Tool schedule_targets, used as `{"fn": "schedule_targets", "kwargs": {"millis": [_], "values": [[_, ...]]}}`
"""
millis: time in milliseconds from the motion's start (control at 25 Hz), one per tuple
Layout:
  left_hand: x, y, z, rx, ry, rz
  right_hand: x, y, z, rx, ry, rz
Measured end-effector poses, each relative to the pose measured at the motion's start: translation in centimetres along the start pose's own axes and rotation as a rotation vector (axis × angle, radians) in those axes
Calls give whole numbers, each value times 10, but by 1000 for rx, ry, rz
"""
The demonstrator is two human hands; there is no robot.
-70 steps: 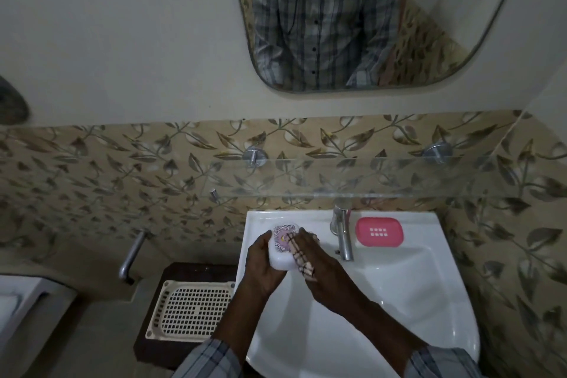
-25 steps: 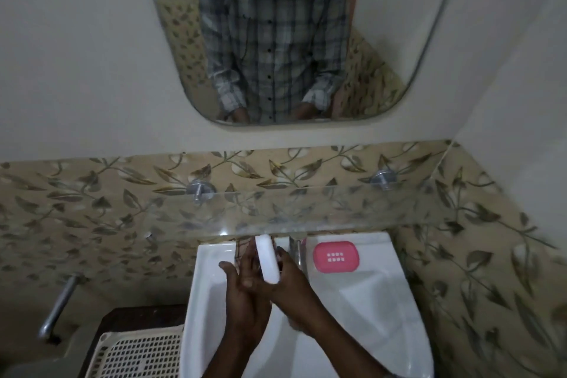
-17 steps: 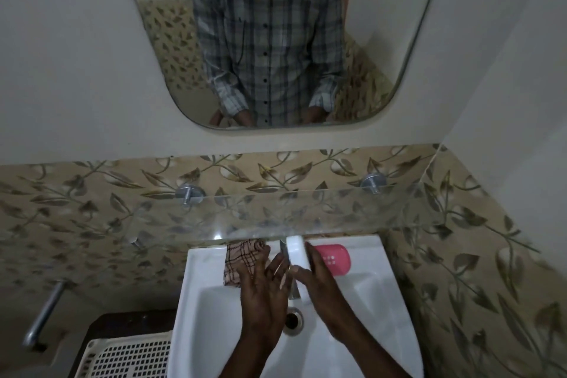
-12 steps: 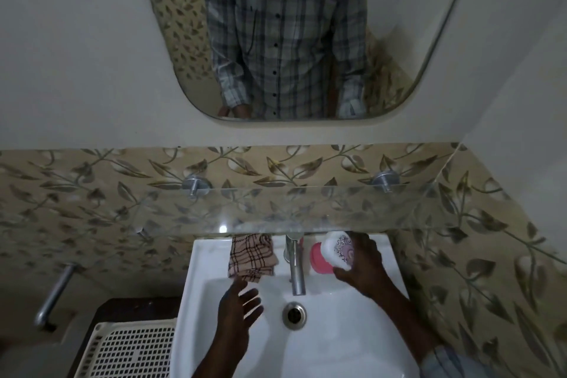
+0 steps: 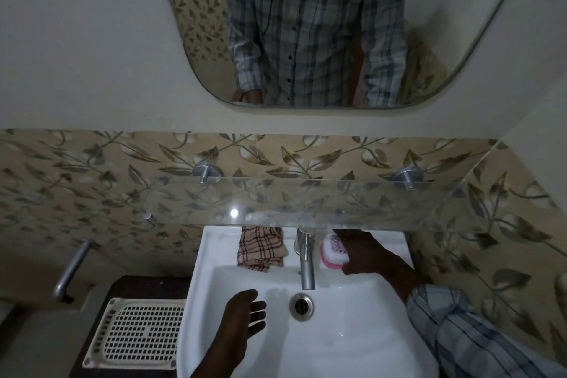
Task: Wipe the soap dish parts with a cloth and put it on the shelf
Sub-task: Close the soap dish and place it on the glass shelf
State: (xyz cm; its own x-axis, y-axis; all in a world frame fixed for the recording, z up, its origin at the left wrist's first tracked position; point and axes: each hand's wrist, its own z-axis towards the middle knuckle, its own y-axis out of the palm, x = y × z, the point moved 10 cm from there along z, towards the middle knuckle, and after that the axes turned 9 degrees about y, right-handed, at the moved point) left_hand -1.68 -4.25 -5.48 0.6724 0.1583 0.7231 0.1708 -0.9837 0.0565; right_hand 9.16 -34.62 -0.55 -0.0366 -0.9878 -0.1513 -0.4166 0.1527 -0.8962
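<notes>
My right hand (image 5: 365, 253) grips the white soap dish lid (image 5: 334, 248), which has a patterned top, and holds it down on the pink soap dish base (image 5: 329, 264) at the sink's back right ledge. A checked cloth (image 5: 262, 248) lies crumpled on the back ledge, left of the tap. My left hand (image 5: 245, 316) hovers over the basin with relaxed fingers and holds nothing. A glass shelf (image 5: 306, 202) juts from the tiled wall just above the sink's back edge.
The white sink (image 5: 214, 279) has a chrome tap (image 5: 305, 261) at its middle and a drain (image 5: 302, 305) below it. A cream perforated tray (image 5: 138, 334) lies on a dark stand at the left. A metal pipe (image 5: 72, 268) sticks out at far left. A mirror (image 5: 322, 24) hangs above.
The cloth was let go onto the back ledge. My right hand carried the white lid to the right and set it onto the pink base. My left hand drew back over the basin.
</notes>
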Motion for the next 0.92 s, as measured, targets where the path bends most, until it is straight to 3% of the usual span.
{"fn": "schedule_targets", "kwargs": {"millis": [320,520,680,920], "values": [[30,42,2,-110,51,-17,0,5,-10,75,-11,-101],[48,55,-12,-264,176,-51,18,-16,-37,98,154,385],[73,78,-40,-427,347,-64,-15,-36,-79,41,135,956],[118,101,-64,-589,434,-205,-106,-58,-99,-74,-30,1171]]}}
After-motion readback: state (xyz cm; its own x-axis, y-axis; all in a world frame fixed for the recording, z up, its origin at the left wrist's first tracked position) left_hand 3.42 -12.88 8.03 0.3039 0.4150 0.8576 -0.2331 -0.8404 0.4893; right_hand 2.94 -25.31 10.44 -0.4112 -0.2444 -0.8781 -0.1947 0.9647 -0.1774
